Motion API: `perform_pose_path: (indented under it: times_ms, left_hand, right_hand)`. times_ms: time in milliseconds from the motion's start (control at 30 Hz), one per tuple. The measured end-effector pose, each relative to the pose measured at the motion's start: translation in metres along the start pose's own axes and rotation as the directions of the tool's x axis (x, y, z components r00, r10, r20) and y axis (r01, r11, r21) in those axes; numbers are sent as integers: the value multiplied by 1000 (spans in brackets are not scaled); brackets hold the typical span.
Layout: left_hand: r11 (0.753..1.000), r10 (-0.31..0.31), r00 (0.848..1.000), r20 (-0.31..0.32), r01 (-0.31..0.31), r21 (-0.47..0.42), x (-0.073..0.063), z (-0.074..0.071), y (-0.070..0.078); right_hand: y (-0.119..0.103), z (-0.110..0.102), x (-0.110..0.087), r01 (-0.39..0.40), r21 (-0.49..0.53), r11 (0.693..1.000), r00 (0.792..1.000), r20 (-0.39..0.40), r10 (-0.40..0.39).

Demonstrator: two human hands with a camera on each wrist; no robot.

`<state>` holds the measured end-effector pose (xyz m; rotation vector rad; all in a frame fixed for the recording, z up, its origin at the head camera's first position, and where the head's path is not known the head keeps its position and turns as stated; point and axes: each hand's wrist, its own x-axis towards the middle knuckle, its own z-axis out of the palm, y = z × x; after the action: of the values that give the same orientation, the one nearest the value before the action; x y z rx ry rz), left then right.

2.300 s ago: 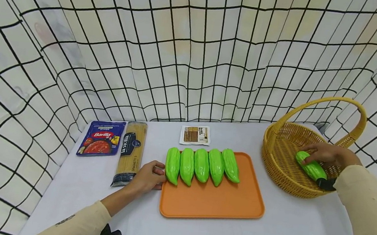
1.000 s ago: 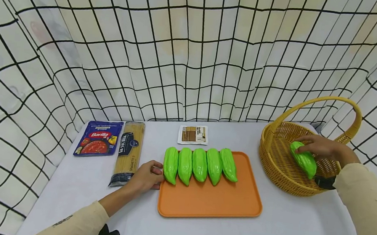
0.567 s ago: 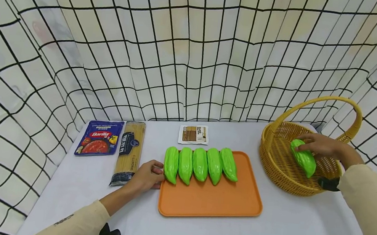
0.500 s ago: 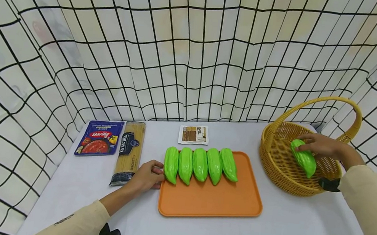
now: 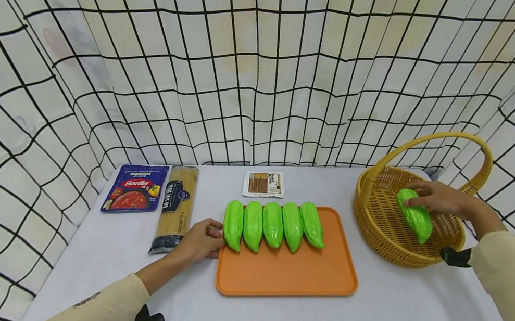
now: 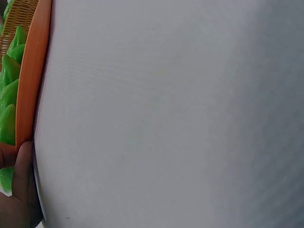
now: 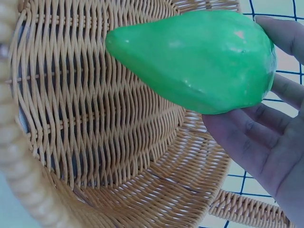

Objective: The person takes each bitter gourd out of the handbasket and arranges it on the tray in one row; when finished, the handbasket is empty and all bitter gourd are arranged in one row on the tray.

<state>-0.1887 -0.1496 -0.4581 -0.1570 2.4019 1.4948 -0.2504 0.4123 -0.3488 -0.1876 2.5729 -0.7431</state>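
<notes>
In the head view, my right hand (image 5: 439, 197) holds a green bitter melon (image 5: 416, 219) over the inside of the wicker basket (image 5: 372, 235). The right wrist view shows the same bitter melon (image 7: 199, 61) gripped at its blunt end between thumb and fingers, its tapered tip pointing away from the palm. My left hand (image 5: 202, 241) pinches the left rim of the orange tray (image 5: 287, 276). Several more bitter melons (image 5: 273, 225) lie side by side along the tray's back half. Up close in the left wrist view, the fingers meet the tray's rim (image 6: 31, 85).
Behind the tray lies a small flat packet (image 5: 264, 184). To its left are a spaghetti pack (image 5: 177, 209) and a blue Barilla pouch (image 5: 135, 188). The basket's tall handle (image 5: 434, 137) arches above its opening. White sheeting with black netting (image 5: 285, 79) walls the table's back and sides.
Since the earliest frame, the right hand has moved the held bitter melon slightly back and left within the basket, and the right forearm has shifted outward. The left hand and tray stay put.
</notes>
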Motion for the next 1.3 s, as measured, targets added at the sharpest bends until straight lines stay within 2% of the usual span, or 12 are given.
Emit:
perform_pose_path:
  times_ms: [533, 833, 1300]
  left_hand:
    - [1000, 8, 1000, 5, -8, -5, 1, 0, 0]
    - [1000, -5, 1000, 4, 5, -2, 1, 0, -1]
    - [1000, -11, 1000, 4, 11, 5, 1, 0, 0]
  right_hand:
    - [-12, 7, -21, 36, -40, 999, 998, -47, -38]
    - [-14, 15, -31, 78, -21, 997, 994, -79, -79]
    - [-37, 19, -42, 120, -53, 991, 985, -117, -125]
